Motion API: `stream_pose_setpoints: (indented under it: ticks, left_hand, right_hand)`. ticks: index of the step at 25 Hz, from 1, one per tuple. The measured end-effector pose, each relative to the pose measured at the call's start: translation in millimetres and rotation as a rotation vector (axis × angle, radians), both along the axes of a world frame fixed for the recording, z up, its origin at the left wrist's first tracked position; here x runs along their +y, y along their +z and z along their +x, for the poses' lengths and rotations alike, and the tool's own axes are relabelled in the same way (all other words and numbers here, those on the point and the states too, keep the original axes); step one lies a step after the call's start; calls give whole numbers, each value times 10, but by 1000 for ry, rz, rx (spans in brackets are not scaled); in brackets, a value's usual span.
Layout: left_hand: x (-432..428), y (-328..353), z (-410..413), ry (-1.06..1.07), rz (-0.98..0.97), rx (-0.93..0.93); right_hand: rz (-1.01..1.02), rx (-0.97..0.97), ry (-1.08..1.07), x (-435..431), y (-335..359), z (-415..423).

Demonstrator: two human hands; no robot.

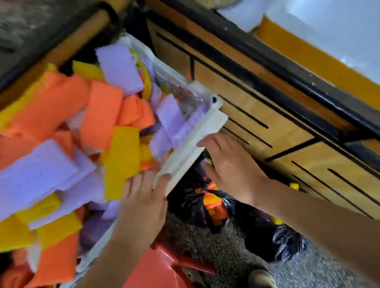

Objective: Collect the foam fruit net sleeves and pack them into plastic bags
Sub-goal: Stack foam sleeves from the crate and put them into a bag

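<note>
Head view: the only cam we had; everything below came from it.
Crate: white plastic crate (191,141), heaped w/ sleeves; its near corner sat between our hands.
Sleeves: foam net sleeves (27,177) in orange, purple and yellow lay loose in the crate, some up to the rim.
Bags: black plastic bags (194,208) lay on the floor (225,250) just under that corner; orange and yellow sleeves showed inside.
L hand: left hand (143,198) lay across the rim, fingers inside on the sleeves, thumb on the outer lip. Clamped or only resting, we couldn't tell; too blurred.
R hand: right hand (231,162) was flat, fingers straight against the rim's outer edge, holding nothing.
Hands rel.: apart, one each side of the corner.
Around: red plastic seat (152,286) below the crate; wood panel (282,134) w/ black lines to the right.
Step (our read): prob. steadying or shifting the crate so sleeves could go to the bags.
Doing it well: we judged it best to take a firm hold on the rim w/ both hands, keep the crate level, move it slowly, and line the corner up over an open bag mouth.
Risk: the heap was high, so a tip toward the corner could've spilled sleeves onto the floor beside the bags.
</note>
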State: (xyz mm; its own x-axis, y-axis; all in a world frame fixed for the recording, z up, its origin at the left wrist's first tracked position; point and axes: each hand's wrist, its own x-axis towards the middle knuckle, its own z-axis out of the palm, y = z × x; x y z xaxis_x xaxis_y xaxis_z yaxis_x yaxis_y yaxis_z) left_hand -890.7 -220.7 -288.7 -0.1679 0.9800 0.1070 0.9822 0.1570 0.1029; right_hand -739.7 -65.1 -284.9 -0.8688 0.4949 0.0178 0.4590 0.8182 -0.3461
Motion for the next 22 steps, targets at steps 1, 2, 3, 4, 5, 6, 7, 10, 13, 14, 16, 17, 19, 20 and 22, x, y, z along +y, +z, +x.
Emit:
stream_pose_setpoints:
  ticks: [1, 2, 3, 4, 5, 6, 7, 10, 13, 14, 16, 17, 19, 20, 22]
  left_hand:
    - [-59, 104, -161, 62, 38, -5]
    - [-118, 190, -330, 131, 69, 2]
    - [-195, 271, -516, 209, 87, 25]
    - [-277, 325, -690, 281, 92, 47]
    - [-361, 359, -848, 338, 86, 58]
    - [-455, 374, -991, 378, 70, 59]
    - [-546, 368, -1112, 406, 45, 59]
    - [-763, 298, -1389, 444, -41, 32]
    - [-811, 233, -1519, 468, -87, -36]
    - [-803, 226, -1532, 478, -91, -59]
    - [-797, 236, -1527, 475, -80, -76]
    - [-799, 250, -1520, 465, -59, -76]
    - [-809, 338, -1526, 463, 13, -75]
    - [-808, 391, -1530, 477, 53, -83]
    - [-807, 516, -1533, 539, 116, -176]
  right_hand:
    - [-24, 19, 23, -29, 65, -168]
    - [-70, 31, 23, -62, 100, -328]
    - [-162, 21, 5, -113, 133, -509]
    - [-294, -2, -35, -171, 146, -678]
    - [-427, -28, -92, -234, 112, -843]
    - [-532, -59, -151, -303, 45, -1005]
    - [-607, -78, -212, -375, -36, -1145]
    - [-745, -142, -356, -584, -237, -1450]
    - [-814, -115, -500, -614, -308, -1558]
    - [-822, -96, -519, -601, -312, -1563]
    - [-811, -115, -493, -588, -282, -1532]
    - [-811, -134, -463, -572, -251, -1499]
    - [-806, -167, -357, -495, -92, -1435]
    - [-785, -171, -301, -431, 31, -1405]
    - [-754, -117, -228, -317, 302, -1400]
